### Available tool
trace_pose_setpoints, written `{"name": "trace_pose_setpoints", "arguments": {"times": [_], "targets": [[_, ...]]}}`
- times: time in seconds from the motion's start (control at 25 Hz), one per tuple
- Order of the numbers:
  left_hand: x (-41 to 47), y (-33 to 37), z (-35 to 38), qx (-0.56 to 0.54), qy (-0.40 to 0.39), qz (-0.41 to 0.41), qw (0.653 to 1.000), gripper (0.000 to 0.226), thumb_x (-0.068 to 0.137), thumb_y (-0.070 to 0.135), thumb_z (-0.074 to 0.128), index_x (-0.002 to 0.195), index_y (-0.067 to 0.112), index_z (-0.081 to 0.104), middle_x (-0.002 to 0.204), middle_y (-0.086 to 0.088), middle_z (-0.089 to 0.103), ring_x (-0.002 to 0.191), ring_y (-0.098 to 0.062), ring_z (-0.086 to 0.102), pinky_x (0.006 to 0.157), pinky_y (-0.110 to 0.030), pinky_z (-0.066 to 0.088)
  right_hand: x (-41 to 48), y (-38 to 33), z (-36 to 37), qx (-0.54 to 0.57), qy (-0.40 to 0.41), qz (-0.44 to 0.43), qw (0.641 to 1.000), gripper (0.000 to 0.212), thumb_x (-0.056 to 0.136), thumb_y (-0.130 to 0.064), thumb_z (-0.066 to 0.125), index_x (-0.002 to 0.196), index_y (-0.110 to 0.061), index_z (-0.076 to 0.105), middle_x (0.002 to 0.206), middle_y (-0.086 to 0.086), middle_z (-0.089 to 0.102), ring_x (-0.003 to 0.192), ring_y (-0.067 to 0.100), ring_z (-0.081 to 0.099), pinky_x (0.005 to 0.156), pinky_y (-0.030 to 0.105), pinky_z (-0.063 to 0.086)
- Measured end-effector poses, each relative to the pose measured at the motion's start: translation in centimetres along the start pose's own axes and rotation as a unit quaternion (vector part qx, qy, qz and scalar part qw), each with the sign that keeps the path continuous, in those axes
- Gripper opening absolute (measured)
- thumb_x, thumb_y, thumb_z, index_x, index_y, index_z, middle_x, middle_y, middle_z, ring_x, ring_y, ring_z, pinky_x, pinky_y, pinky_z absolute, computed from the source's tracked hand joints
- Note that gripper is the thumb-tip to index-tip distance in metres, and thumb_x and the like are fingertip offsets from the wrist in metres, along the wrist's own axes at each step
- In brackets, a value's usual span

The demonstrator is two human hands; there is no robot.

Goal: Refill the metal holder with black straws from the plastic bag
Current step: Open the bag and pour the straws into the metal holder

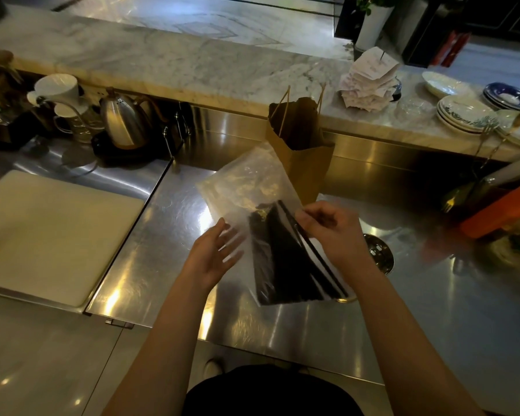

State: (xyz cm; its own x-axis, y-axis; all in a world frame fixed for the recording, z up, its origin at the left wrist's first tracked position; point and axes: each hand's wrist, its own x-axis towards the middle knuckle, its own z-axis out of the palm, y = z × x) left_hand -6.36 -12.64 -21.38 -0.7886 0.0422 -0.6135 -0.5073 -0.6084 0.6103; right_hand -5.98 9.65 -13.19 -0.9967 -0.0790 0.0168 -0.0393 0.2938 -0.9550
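Observation:
A clear plastic bag hangs in the air over the steel counter, its lower half full of black straws. My right hand pinches the bag's right edge, fingers shut on the plastic beside the straws. My left hand is at the bag's left side with its fingers spread, partly seen through the plastic, and touches it lightly. Just right of my right wrist a round perforated metal holder stands on the counter, mostly hidden by my arm.
A brown paper bag stands upright behind the plastic bag. A white cutting board lies at left, with a kettle and dripper behind it. Stacked plates and receipts sit on the marble ledge. An orange box is at right.

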Motion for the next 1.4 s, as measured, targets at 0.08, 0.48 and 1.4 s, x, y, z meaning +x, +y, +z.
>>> {"name": "trace_pose_setpoints", "arguments": {"times": [0.08,0.48,1.4], "targets": [[0.0,-0.8,0.1,0.011,-0.002,-0.018,1.000,0.032,0.092,0.041,0.061,0.111,0.016,0.063,0.110,-0.005,0.066,0.098,-0.021,0.066,0.080,-0.037,0.053,0.2,-1.5,0.2,-0.053,-0.008,-0.036,0.998,0.007,0.088,-0.019,0.066,0.087,-0.024,0.070,0.077,-0.013,0.070,0.076,-0.001,0.065,0.072,0.016,0.052],[0.0,-2.9,1.2,-0.035,-0.092,-0.026,0.995,0.073,0.079,0.068,0.052,0.132,0.018,0.056,0.128,-0.008,0.062,0.115,-0.027,0.060,0.100,-0.046,0.047,0.0,-5.3,0.5,-0.117,-0.061,-0.054,0.990,0.006,0.091,-0.023,0.064,0.090,-0.019,0.069,0.075,-0.011,0.066,0.068,-0.002,0.060,0.062,0.010,0.045],[0.4,-3.9,1.1,-0.084,-0.112,0.002,0.990,0.076,0.083,0.061,0.062,0.139,0.012,0.051,0.139,-0.018,0.055,0.127,-0.034,0.054,0.108,-0.051,0.041,-0.8,-6.1,1.0,-0.092,-0.180,0.023,0.979,0.008,0.091,-0.017,0.063,0.093,-0.012,0.069,0.075,-0.002,0.064,0.061,0.001,0.056,0.058,0.016,0.045]]}}
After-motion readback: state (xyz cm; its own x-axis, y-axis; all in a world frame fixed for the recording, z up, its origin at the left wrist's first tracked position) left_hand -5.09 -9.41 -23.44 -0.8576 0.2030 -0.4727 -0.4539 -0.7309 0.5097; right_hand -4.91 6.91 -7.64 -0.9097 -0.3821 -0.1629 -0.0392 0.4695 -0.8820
